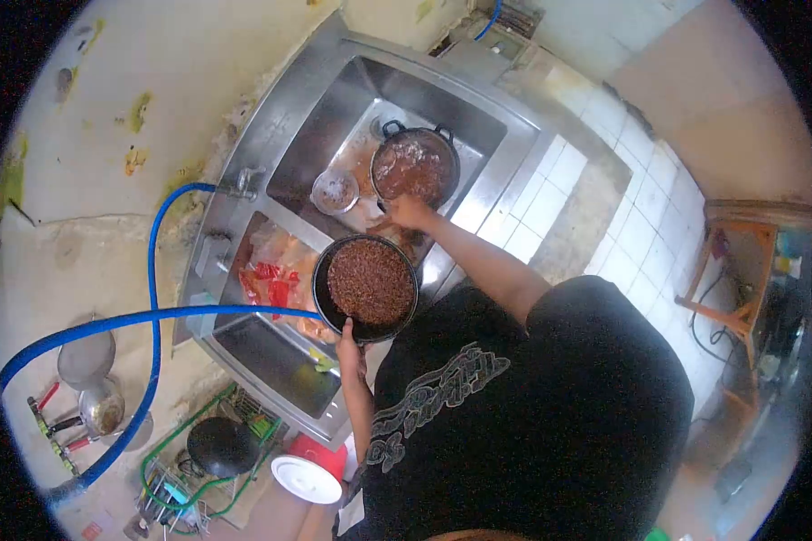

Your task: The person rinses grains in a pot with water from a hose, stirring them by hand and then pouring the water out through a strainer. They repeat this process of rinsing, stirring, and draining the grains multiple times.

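My round, deep black pot [321, 281] rings speckled reddish-brown grains [372, 281]. The round, two-handled black pot [456, 169] shows cloudy brown liquid [417, 169] mottled with whitish patches. My rectangular steel sink [521, 149] is silver-grey, the long flexible hose [153, 288] bright blue. My black short-sleeved shirt [550, 406] bears pale grey outlined lettering [442, 392]. Square white tiles [636, 239] form a grid.

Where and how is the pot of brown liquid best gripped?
Probably by the looped handles of the liquid pot, coming from above, on the side away from the grain-filled pot: they jut outward, while the right hand is at the opposite edge.
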Demonstrator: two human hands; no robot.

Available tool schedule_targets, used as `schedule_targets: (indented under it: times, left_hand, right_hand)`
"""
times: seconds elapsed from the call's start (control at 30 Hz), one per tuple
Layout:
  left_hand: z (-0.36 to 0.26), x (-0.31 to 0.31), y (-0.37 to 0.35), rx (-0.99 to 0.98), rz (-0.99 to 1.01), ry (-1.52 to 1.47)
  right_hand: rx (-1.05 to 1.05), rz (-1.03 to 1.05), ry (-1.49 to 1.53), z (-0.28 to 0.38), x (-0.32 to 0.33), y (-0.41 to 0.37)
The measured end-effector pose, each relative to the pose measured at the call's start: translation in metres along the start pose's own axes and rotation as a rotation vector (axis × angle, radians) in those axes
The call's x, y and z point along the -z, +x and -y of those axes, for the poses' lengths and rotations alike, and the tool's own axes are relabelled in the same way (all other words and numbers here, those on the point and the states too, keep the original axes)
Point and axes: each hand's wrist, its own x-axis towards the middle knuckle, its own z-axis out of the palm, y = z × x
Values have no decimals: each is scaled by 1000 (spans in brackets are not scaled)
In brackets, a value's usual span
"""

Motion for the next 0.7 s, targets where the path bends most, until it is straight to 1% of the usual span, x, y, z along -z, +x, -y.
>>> schedule_targets:
  times: [0.03, 0.07, 0.1, 0.13, 0.17, 0.2, 0.23, 0.27, 0.3, 0.37, 0.4, 0.43, 0.47, 0.5, 0.53, 0.57, 0.6, 0.63, 0.67, 0.7]
  left_hand:
    - [-22, -21, -22, -53, -128, 86]
    - [-34, -32, -35, -103, -260, 174]
    - [7, 9, 19, -333, -155, 60]
    - [19, 34, 44, -338, -144, 65]
    - [25, 52, 63, -508, -220, 170]
    - [27, 58, 72, -679, -299, 273]
    - [-4, 16, 32, -656, -623, 86]
    - [-26, 9, 21, -757, -793, 185]
    - [-41, 13, 20, -854, -964, 286]
    - [-52, 58, 58, -977, -1337, 803]
    - [-63, 75, 77, -978, -1332, 799]
    - [-74, 90, 95, -995, -946, 651]
    - [-82, 97, 105, -987, -564, 496]
    - [-86, 96, 107, -991, -564, 487]
    - [-92, 94, 107, -764, -395, 479]
    - [-95, 93, 106, -537, -228, 468]
    - [-97, 93, 103, -542, -228, 466]
    - [-99, 93, 100, -508, -195, 352]
    - [-104, 91, 95, -474, -160, 239]
    - [-111, 91, 88, -480, -154, 241]
  right_hand:
    - [16, 109, -490, 17, 17, -24]
    - [13, 95, -486, 18, 16, -32]
    - [114, 23, -540, 18, 14, -40]
    - [214, -52, -600, 19, 17, -44]
    - [261, -83, -140, 11, 8, -31]
    - [259, -92, -143, 20, 12, -37]
    - [506, -332, -81, 36, 17, -53]
    - [750, -574, -19, 53, 21, -70]
    - [744, -584, -22, 66, 21, -84]
    - [771, -217, 188, 88, 15, -110]
    - [781, -86, 90, 95, 11, -120]
    - [790, 47, -11, 100, 7, -126]
    - [793, 44, -20, 97, -8, -124]
    - [808, 81, -189, 86, -31, -115]
    - [819, 117, -357, 90, -35, -118]
    - [822, 115, -361, 92, -38, -122]
    - [726, 197, -451, 94, -41, -125]
    - [625, 275, -537, 100, -39, -131]
    - [624, 267, -536, 108, -36, -136]
    - [600, 330, -683, 116, -34, -138]
